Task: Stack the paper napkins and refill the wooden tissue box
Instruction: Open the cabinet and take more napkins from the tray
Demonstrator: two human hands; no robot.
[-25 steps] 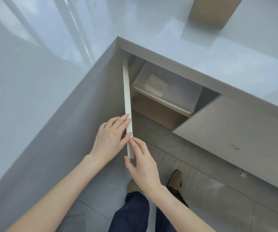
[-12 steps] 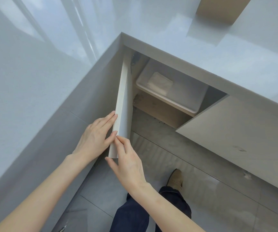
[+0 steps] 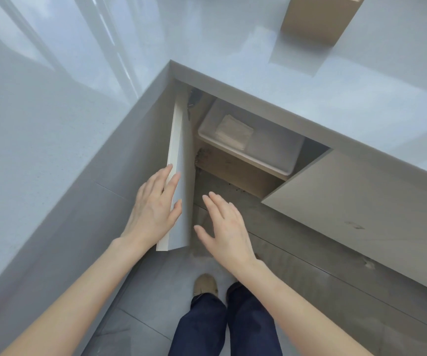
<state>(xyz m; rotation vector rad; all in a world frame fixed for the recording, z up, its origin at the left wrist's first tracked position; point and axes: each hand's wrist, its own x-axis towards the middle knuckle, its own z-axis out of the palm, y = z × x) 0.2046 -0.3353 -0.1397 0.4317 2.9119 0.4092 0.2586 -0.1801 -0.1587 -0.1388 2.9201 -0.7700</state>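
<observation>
A stack of white paper napkins (image 3: 235, 132) lies in a translucent plastic bin (image 3: 271, 152) on a shelf inside the open cabinet under the counter. The wooden tissue box (image 3: 320, 16) stands on the grey countertop at the top right. My left hand (image 3: 154, 209) rests flat against the swung-out cabinet door (image 3: 179, 176), fingers over its edge. My right hand (image 3: 226, 229) hovers open just right of the door, fingers spread, touching nothing.
The glossy grey countertop (image 3: 233, 47) forms an L-shaped corner above the cabinet. A closed cabinet door (image 3: 361, 214) is to the right of the opening. My legs and shoes (image 3: 207, 286) stand on the grey tiled floor below.
The cabinet door has swung further open to the left. My right hand has let go of its edge and moved away to the right; the left hand stays on the door.
</observation>
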